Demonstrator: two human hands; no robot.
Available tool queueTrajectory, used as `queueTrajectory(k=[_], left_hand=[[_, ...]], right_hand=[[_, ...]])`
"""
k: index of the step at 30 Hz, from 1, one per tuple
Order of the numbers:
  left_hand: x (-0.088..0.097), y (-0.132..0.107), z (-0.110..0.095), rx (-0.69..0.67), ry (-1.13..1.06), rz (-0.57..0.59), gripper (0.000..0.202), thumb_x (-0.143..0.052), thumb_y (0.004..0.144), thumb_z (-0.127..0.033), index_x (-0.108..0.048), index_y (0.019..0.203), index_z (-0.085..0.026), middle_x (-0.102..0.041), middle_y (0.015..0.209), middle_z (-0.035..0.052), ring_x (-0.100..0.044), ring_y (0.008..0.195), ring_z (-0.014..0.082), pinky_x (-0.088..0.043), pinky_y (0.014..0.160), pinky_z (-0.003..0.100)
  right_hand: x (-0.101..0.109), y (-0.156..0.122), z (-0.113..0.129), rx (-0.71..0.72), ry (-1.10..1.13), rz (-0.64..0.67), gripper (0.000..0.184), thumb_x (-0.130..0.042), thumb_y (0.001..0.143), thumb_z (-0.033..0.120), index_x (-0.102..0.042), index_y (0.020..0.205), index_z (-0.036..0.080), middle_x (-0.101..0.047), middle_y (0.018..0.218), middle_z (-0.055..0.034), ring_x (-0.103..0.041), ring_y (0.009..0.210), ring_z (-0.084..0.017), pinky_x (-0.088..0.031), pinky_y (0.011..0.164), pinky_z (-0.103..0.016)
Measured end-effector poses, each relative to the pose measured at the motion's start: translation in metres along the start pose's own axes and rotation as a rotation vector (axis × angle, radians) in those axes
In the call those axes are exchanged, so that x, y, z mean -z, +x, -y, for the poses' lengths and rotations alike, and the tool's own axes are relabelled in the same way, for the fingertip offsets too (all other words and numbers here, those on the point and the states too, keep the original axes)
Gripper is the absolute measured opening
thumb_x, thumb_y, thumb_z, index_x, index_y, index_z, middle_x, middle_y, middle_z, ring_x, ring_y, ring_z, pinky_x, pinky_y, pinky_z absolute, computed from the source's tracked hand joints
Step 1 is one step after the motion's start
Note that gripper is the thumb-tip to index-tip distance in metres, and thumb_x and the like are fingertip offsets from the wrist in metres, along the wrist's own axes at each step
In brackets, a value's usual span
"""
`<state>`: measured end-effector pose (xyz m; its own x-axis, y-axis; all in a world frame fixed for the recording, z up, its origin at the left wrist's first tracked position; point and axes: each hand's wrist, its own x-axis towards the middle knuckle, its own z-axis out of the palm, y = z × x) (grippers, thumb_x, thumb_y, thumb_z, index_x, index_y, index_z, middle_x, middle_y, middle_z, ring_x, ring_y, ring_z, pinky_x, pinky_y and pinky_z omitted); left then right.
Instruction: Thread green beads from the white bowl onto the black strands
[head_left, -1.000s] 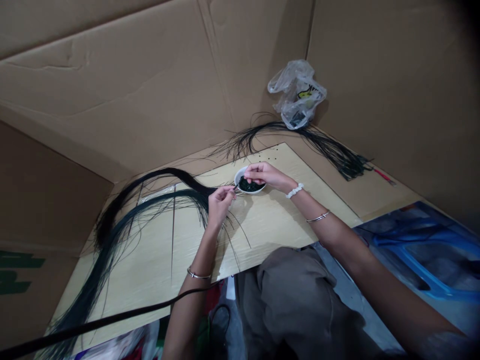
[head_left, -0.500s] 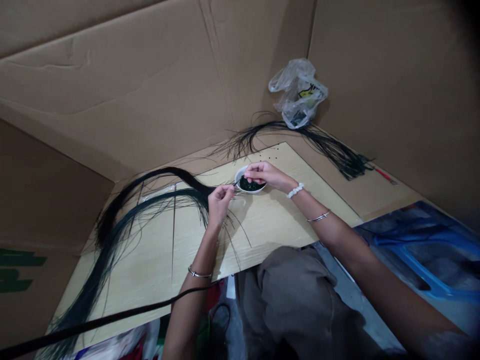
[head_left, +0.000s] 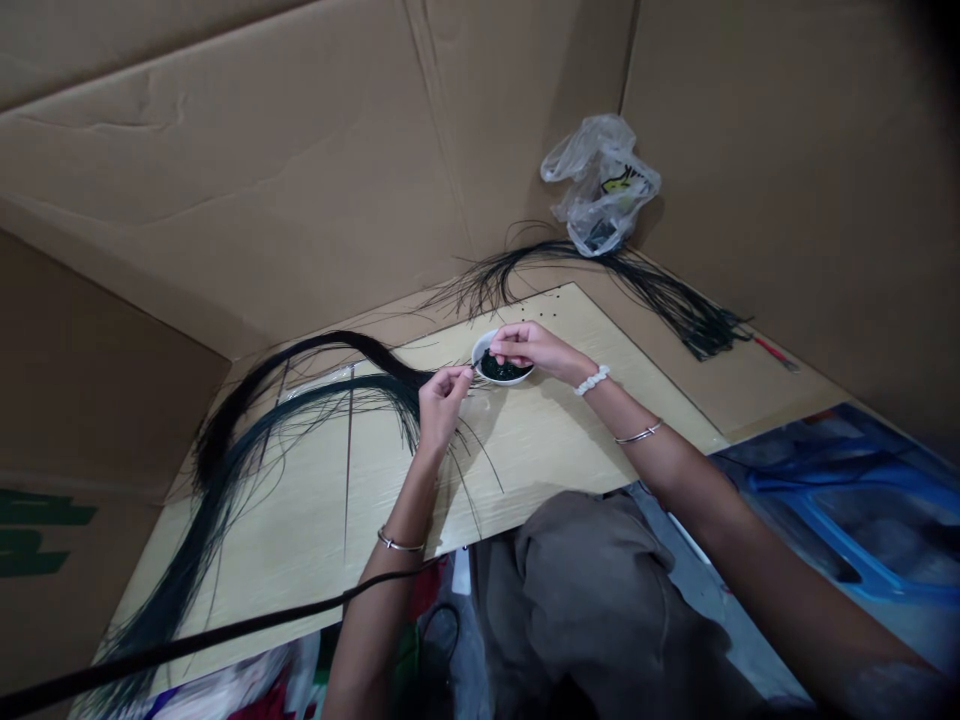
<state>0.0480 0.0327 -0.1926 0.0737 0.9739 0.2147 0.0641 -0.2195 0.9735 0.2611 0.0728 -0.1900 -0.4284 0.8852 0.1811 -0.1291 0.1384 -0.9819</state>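
Note:
My left hand (head_left: 444,402) is closed in a pinch at the left edge of a small white bowl (head_left: 477,346), a short dark thin strand end showing at its fingertips. Over the bowl's rim my right hand (head_left: 526,350) also pinches, its fingertips close to the left ones; what they hold is too small to make out. Small dark green pieces (head_left: 501,370), perhaps beads, lie in the bowl. A black bundle of thin strands (head_left: 315,345) and a dark green bundle (head_left: 300,408) curve across the board to my left hand, which partly hides their ends.
Beyond the pale board (head_left: 600,400), another bundle of dark strands (head_left: 652,285) lies by a clear plastic bag (head_left: 600,190). A red-handled tool (head_left: 772,350) is at its right end. Cardboard walls (head_left: 300,180) stand around. A black cord (head_left: 225,630) crosses the lower left.
The whole view has shifted very slightly. Both hands stay in their pinch beside the bowl, with the fingertips hardly moved.

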Motion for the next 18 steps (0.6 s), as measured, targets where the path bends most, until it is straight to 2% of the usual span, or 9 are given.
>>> queueTrajectory(k=[6,11,15,18], left_hand=[[-0.0007,0.0005,0.0000,0.033,-0.012,-0.024,0.031,-0.076,0.075,-0.043,-0.068,0.081,-0.014,-0.058,0.064,-0.0015,-0.048,0.057,0.0094,-0.039,0.056,0.022],[0.0000,-0.0003,-0.0015,0.037,-0.013,0.002,0.032,-0.074,0.078,-0.046,-0.065,0.076,-0.015,-0.053,0.061,-0.0023,-0.044,0.056,0.0089,-0.034,0.053,0.021],[0.0001,-0.0003,-0.0020,0.103,-0.077,0.023,0.040,-0.063,0.086,-0.052,-0.069,0.081,-0.014,-0.054,0.061,-0.0008,-0.035,0.049,0.0076,-0.024,0.047,0.022],[0.0004,-0.0002,-0.0026,0.129,-0.139,0.022,0.048,-0.056,0.089,-0.058,-0.071,0.086,-0.012,-0.058,0.062,0.0018,-0.036,0.047,0.0081,-0.023,0.046,0.022]], right_hand=[[-0.0006,-0.0008,0.0015,-0.002,-0.008,0.000,0.032,-0.071,0.085,0.041,-0.067,0.090,0.010,-0.060,0.073,-0.0006,-0.039,0.051,-0.003,-0.027,0.043,-0.015],[-0.0002,-0.0009,0.0011,-0.018,-0.012,-0.008,0.032,-0.071,0.085,0.042,-0.067,0.090,0.010,-0.060,0.072,-0.0005,-0.039,0.051,-0.003,-0.026,0.043,-0.015],[0.0015,0.0009,-0.0028,-0.029,0.008,-0.023,0.031,-0.072,0.085,0.041,-0.066,0.088,0.010,-0.060,0.072,-0.0003,-0.038,0.050,-0.002,-0.025,0.042,-0.015],[0.0032,0.0023,-0.0059,-0.035,0.017,-0.026,0.031,-0.073,0.085,0.041,-0.067,0.090,0.010,-0.060,0.073,-0.0003,-0.038,0.050,-0.002,-0.023,0.042,-0.016]])
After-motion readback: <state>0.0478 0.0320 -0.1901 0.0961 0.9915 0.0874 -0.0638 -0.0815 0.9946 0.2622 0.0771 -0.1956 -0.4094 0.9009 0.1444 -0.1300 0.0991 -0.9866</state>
